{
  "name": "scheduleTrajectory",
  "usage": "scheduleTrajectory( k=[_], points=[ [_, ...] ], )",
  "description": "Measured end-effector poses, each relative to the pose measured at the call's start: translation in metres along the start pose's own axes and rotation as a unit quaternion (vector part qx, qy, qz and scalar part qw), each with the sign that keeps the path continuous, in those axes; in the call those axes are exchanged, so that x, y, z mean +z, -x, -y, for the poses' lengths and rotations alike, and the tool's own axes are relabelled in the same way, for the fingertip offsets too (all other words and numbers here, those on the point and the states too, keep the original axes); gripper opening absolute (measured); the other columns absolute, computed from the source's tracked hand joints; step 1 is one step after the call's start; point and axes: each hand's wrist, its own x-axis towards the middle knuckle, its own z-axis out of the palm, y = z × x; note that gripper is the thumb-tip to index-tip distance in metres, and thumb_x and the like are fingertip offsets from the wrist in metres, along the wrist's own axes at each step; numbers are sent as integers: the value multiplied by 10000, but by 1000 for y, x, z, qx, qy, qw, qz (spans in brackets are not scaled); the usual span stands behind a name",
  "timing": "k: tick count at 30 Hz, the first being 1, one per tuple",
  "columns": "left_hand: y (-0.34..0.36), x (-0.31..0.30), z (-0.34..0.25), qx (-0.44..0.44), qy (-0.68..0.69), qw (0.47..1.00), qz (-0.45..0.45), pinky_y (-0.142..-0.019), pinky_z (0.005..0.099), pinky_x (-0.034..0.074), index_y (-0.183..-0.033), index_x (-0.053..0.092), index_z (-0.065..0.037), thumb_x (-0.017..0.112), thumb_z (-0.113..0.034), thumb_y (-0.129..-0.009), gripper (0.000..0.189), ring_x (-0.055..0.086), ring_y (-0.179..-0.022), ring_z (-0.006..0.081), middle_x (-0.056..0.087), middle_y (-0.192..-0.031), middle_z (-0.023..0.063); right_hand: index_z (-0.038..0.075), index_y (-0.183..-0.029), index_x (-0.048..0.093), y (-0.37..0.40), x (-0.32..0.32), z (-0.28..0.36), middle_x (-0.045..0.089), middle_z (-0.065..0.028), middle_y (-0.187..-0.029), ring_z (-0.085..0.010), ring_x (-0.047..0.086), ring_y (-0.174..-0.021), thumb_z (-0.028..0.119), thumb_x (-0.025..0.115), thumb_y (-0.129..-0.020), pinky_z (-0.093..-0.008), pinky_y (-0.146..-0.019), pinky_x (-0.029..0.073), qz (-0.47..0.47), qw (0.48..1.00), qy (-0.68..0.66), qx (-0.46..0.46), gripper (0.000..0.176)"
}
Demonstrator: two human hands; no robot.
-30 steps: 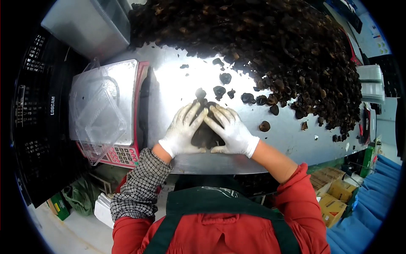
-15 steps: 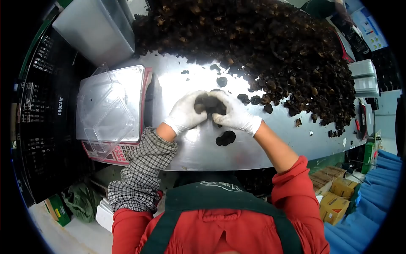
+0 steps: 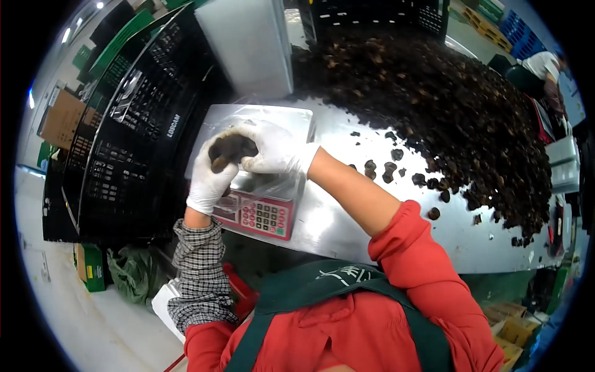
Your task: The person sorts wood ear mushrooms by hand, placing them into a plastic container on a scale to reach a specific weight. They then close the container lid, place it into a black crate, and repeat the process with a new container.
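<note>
White gloves cover both of my hands. My left hand [image 3: 212,177] and my right hand [image 3: 271,147] are cupped together around a clump of dark, fungus-like pieces [image 3: 232,150]. They hold it above the red and silver scale [image 3: 299,118], whose keypad faces me. A clear plastic tray [image 3: 273,186] lies on the scale, partly hidden beneath my hands. To the right, small loose dark pieces [image 3: 389,170] are scattered on the metal table [image 3: 334,217], in front of a large heap of the same pieces [image 3: 427,80].
A black crate [image 3: 139,124] stands at the left, and a stack of translucent containers [image 3: 248,46] rises behind the scale. Another person [image 3: 544,69] is at the far right, near white trays [image 3: 563,164]. A green bag [image 3: 133,273] lies on the floor at lower left.
The view has swung left. Both hands have moved with the dark clump from over the bare table to over the scale and its clear tray.
</note>
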Motion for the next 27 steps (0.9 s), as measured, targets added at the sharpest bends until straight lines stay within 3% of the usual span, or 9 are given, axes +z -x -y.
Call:
scheduleTrajectory(
  k=[2, 4, 5, 8, 13, 16, 20, 24, 27],
  points=[
    [4, 2, 21, -19, 21, 1000, -3, -985, 348, 449, -1262, 500, 0, 643, -62, -724, 559, 540, -1152, 243, 526, -1226, 141, 86, -1273, 517, 4, 15, -12, 577, -189, -1161, -350, 544, -1094, 176, 666, -693, -409, -964, 445, 18, 1000, 24, 1, 605],
    [9, 12, 17, 11, -52, 998, 14, -992, 372, 456, -1291, 488, -28, 654, -73, -720, 596, 522, -1177, 252, 501, -1224, 140, 84, -1206, 545, 14, 20, -19, 599, -190, -1077, -370, 565, -1023, 203, 671, -671, -438, -914, 464, 30, 995, 94, 17, 562],
    [11, 19, 9, 31, -111, 993, 0, -1004, 346, 427, -1272, 507, -2, 650, -50, -684, 607, 538, -1149, 266, 536, -1204, 153, 56, -1253, 497, 20, 23, -30, 565, -211, -1129, -389, 547, -1045, 224, 666, -682, -457, -919, 450, 20, 993, 118, -25, 619],
    [3, 32, 17, 83, -281, 956, 25, -1017, 408, 418, -1323, 459, -15, 715, -140, -661, 721, 489, -1201, 329, 484, -1269, 180, 27, -1335, 417, 34, 20, -29, 470, -225, -1297, -400, 504, -1132, 241, 690, -685, -455, -985, 412, 54, 974, 218, 13, 737],
    [-1, 18, -20, 27, -263, 953, 150, -1092, 398, 348, -1426, 362, -20, 831, -244, -596, 980, 412, -1305, 359, 391, -1403, 223, 1, -1277, 490, 36, -15, -5, 557, -223, -1207, -391, 526, -1143, 116, 643, -674, -439, -981, 441, 2, 992, 126, 16, 633],
    [-4, -2, -26, 26, -171, 971, 166, -1067, 395, 382, -1341, 499, -43, 803, -232, -652, 777, 444, -1287, 364, 415, -1402, 251, 22, -1274, 523, 43, -35, -3, 589, -188, -1194, -327, 576, -1104, 30, 575, -764, -388, -965, 459, -41, 996, 62, 44, 513],
    [-4, -46, -36, -10, -124, 985, 116, -1077, 356, 354, -1272, 570, -20, 759, -136, -692, 621, 485, -1260, 269, 518, -1350, 194, 32, -1243, 569, 74, -71, -12, 613, -121, -1188, -227, 597, -1060, 13, 584, -831, -332, -945, 470, -86, 988, 38, 125, 414],
    [14, -96, -34, -87, -60, 993, -52, -918, 271, 482, -1196, 612, 17, 669, -60, -849, 361, 613, -1044, 170, 652, -1134, 123, 39, -1254, 568, 117, -92, -32, 625, -130, -1152, -180, 611, -943, 95, 565, -907, -288, -810, 527, -110, 946, 52, 302, 352],
    [25, -109, -17, -66, -67, 987, -130, -875, 245, 499, -1177, 618, 21, 659, -72, -879, 315, 632, -984, 149, 667, -1108, 109, 27, -1249, 567, 119, -93, -24, 640, -111, -1127, -146, 607, -930, 120, 547, -937, -255, -736, 544, -92, 937, -3, 336, 326]
  ],
)
